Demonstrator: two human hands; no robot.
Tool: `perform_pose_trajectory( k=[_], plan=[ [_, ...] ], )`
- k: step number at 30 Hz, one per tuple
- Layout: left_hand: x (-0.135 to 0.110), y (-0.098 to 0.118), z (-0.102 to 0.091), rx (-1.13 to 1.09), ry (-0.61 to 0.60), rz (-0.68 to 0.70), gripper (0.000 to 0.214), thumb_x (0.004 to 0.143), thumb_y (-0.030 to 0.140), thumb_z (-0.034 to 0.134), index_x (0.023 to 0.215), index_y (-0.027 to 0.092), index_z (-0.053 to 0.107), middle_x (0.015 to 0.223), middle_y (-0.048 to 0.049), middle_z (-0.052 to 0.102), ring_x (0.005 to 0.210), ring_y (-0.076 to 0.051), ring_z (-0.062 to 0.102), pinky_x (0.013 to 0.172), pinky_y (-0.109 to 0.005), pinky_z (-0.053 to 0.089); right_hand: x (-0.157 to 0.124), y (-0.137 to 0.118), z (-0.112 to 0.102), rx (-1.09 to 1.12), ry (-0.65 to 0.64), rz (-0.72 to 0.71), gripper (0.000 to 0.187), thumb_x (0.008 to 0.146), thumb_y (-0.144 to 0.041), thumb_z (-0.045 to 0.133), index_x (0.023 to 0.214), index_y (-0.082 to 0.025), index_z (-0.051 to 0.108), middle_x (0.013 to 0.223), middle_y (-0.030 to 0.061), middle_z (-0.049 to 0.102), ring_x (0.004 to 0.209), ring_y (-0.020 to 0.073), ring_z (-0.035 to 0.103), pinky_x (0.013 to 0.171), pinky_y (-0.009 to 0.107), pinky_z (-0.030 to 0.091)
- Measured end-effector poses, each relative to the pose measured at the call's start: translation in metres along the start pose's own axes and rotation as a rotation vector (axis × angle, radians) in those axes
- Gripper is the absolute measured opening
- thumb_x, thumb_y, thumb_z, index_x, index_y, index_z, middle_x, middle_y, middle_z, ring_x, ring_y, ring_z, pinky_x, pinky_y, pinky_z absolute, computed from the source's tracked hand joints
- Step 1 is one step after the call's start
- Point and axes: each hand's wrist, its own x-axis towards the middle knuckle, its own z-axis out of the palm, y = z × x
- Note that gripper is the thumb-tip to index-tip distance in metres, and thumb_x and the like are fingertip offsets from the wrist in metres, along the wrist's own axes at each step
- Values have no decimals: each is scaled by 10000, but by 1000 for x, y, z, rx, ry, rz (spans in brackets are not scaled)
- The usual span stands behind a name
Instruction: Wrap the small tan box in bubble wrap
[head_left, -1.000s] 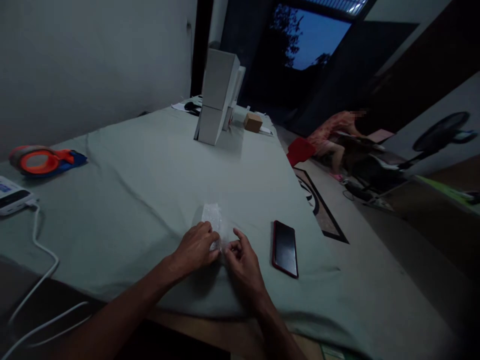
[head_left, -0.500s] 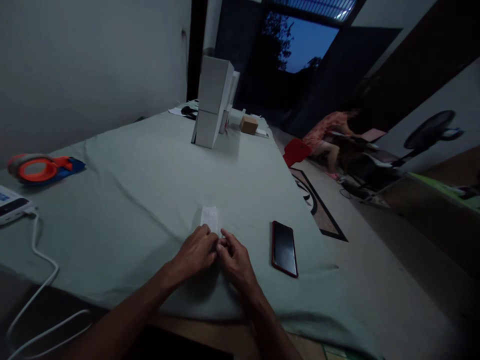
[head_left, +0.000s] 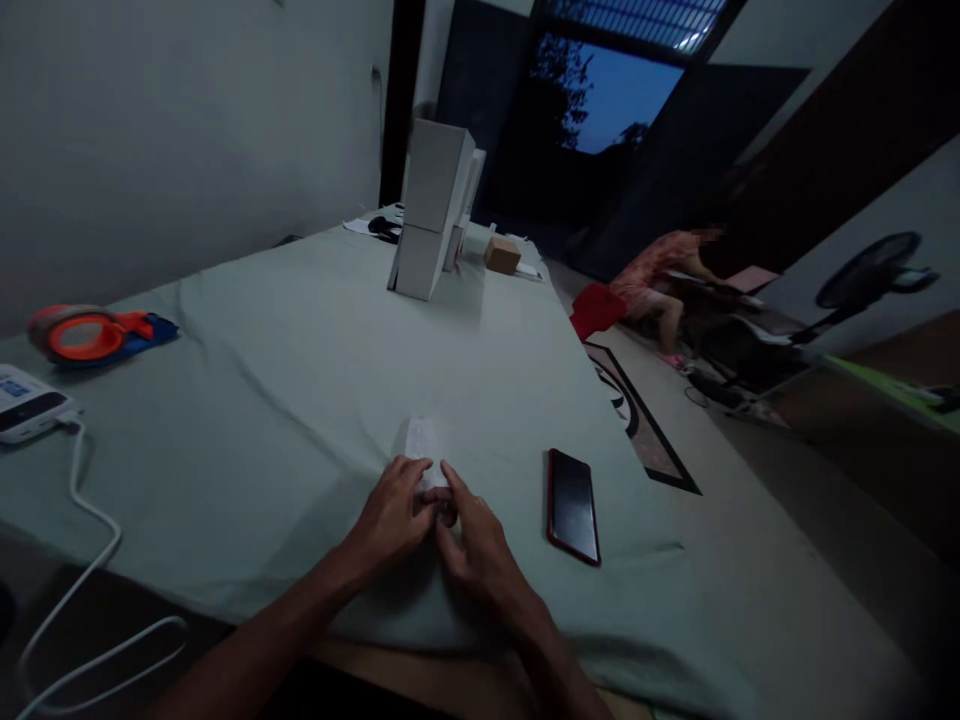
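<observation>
A small, pale whitish packet (head_left: 424, 440), shiny and perhaps wrapped in plastic, lies lengthwise on the cloth-covered table (head_left: 315, 350); its exact kind is too dim to tell. My left hand (head_left: 396, 506) is closed at its near end, thumb and bent fingers on the left side. From the right, my right hand (head_left: 474, 530) curls its fingers against the same end, the fingertips of both hands meeting there. The packet's near edge is hidden under the fingers. To the right of my right hand lies a dark phone (head_left: 574, 507) with a red edge.
An orange and blue tape dispenser (head_left: 94, 337) and a white device (head_left: 30, 405) with a white cable (head_left: 97, 515) are at left. White boxes (head_left: 435, 180) and a brown box (head_left: 502, 255) stand farther back. A seated person (head_left: 660, 275) and a fan (head_left: 866, 270) are at right.
My right hand's fingers have moved in over the packet's near end, and the left hand's fingers have shifted along its side. The whole view has tilted slightly.
</observation>
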Motion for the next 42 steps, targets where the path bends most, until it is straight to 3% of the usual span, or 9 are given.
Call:
perform_pose_trajectory(
  k=[4,8,14,19,22,26,32,36,42],
  plan=[
    [0,1,1,93,-29,-16,499,719,146,571,1216,145,530,1101,-98,584,1051,-234,543,952,-388,462,5,4,-17,288,144,199,460,847,-229,493,1304,-178,476,1031,84,691,736,153,601,695,287,496],
    [5,1,-5,228,-98,-17,521,696,181,602,1213,141,550,1118,-111,593,1089,-274,527,992,-421,431,14,21,-22,350,276,357,358,815,-281,537,1150,-160,565,1009,86,676,674,137,568,640,271,483],
    [9,2,-5,188,-151,-37,599,715,183,570,1303,147,465,1239,-122,566,1191,-280,489,1051,-427,394,31,35,-9,232,111,232,335,841,-239,488,1154,-197,600,1113,69,657,842,166,596,773,312,482],
    [3,8,-5,219,-57,37,651,705,158,559,1342,155,421,1305,-129,502,1207,-278,461,1057,-446,388,43,41,-6,51,-19,41,295,877,-217,468,1095,-232,667,1071,57,688,1014,209,579,954,403,401],
    [1,14,-9,268,-62,164,520,720,129,556,1234,202,529,1310,-92,504,1154,-269,474,1017,-439,410,48,43,-10,-4,-109,24,290,898,-233,454,1069,-250,688,1036,47,702,988,217,586,920,405,403],
    [2,19,-12,301,-134,240,302,748,113,550,1023,210,626,1088,-49,623,1003,-253,504,920,-413,448,53,46,-14,79,-119,58,273,855,-266,504,1038,-235,704,1033,53,714,1004,227,604,942,417,403],
    [3,19,-9,267,-103,221,232,744,88,541,920,197,647,961,-51,620,922,-239,489,845,-379,460,66,60,-17,254,114,398,295,749,-310,557,962,-154,687,902,65,709,768,189,642,714,320,511],
    [2,18,-8,250,-90,219,257,741,78,531,938,193,648,966,-56,617,926,-242,483,841,-383,463,82,73,-12,270,124,486,337,724,-332,595,985,-129,656,776,42,672,584,152,607,530,264,481],
    [2,16,-6,213,-81,228,238,733,74,532,910,190,641,950,-59,614,917,-237,483,868,-386,458,107,77,0,300,77,522,265,634,-326,708,828,-154,657,604,-19,602,505,112,529,470,212,389]
  ],
)
